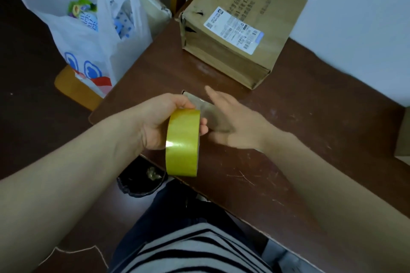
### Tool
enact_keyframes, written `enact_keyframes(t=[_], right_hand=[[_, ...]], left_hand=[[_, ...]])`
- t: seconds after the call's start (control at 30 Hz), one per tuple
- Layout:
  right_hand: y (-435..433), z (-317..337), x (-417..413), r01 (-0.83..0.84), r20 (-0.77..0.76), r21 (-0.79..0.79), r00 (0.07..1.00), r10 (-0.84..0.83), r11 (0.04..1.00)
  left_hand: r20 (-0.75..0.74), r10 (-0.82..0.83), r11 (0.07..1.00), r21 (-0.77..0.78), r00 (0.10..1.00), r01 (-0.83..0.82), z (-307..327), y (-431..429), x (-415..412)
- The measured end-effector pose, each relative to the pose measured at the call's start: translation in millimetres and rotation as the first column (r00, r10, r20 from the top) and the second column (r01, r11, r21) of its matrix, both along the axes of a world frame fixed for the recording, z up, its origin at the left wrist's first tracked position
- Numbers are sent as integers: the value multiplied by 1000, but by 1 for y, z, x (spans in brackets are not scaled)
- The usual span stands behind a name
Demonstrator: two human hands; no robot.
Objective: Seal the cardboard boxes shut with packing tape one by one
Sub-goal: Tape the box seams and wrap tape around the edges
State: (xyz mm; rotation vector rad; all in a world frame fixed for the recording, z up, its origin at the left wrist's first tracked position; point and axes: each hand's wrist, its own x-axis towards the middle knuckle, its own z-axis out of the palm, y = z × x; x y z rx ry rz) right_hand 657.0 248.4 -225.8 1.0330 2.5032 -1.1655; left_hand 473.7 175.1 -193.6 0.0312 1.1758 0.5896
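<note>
The left hand (162, 122) grasps a tape roll (182, 143), fingers curled round its rim with the fingertips showing past its right edge, and holds it on edge above the near-left corner of the table (299, 144). The roll is yellow and glossy, with a bright glint on its face. A clear strip (199, 102) of tape is pulled off the top of the roll and runs toward the right hand (237, 124). That hand is just beside the roll, blurred, its fingers stretched straight and spread, the index pointing away from the person. The strip lies across the fingers, and no finger curls round it. A box (257, 4) sits farther back on the table, well apart from both hands and close to the white wall (355, 6). Its top looks closed, its cardboard is creased and torn at the left corner, and a white label (235, 29) is stuck over its top and front. The edge of a second box (403, 137) shows at the right border of the view. Left of the table a white bag (88, 35), printed in blue and red and holding packets, stands on a yellowish seat (66, 83). Below the table's near edge is a dark bin (142, 182) with a crumpled scrap in it. At the bottom of the view are the person's striped top (190, 250) and dark trousers (175, 208)
</note>
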Motion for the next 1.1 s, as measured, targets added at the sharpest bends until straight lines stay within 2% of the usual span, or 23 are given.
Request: enact_keyframes(t=[0.07,0.13,0.2,0.43,0.6,0.63,0.7,0.77,0.8,0.83,0.9,0.97,1.1], right_hand=[[-12,-7,-11,-114,100,225,991,93,968],[-14,-17,-19,-117,137,451,989,61,885],[-10,-23,-20,-92,121,547,992,30,832],[2,-28,-20,-44,99,479,995,-4,877],[10,-17,-20,0,97,406,994,-43,914],[12,-13,-20,5,100,361,994,-44,933],[16,-2,-19,68,82,149,993,-81,987],[19,3,-26,216,53,-109,976,-211,970],[20,1,-34,281,73,-124,959,-274,952],[19,-3,-45,304,115,-51,948,-297,951],[9,-12,-62,248,206,235,932,-298,940],[1,-20,-70,185,185,435,939,-288,881],[5,-26,-66,182,106,457,961,-257,871]], left_hand=[[-5,-3,1000,9,1000,3,1,5,2],[-15,42,999,8,999,-42,-2,7,5],[-29,77,997,11,997,-77,-6,8,6],[-93,44,999,-13,995,-45,-21,-9,9],[-222,57,995,97,973,-37,-35,-8,15],[-239,68,990,140,969,-35,-37,-8,15],[-256,87,979,198,963,-35,-43,-12,15],[-256,116,974,219,960,-59,-48,-14,17],[-253,141,971,222,957,-85,-49,-14,18],[-246,168,968,226,955,-112,-50,-14,19],[-213,194,961,237,958,-142,-51,-13,19],[-161,202,956,248,966,-158,-53,-15,19],[-166,204,956,245,965,-160,-51,-13,17]])
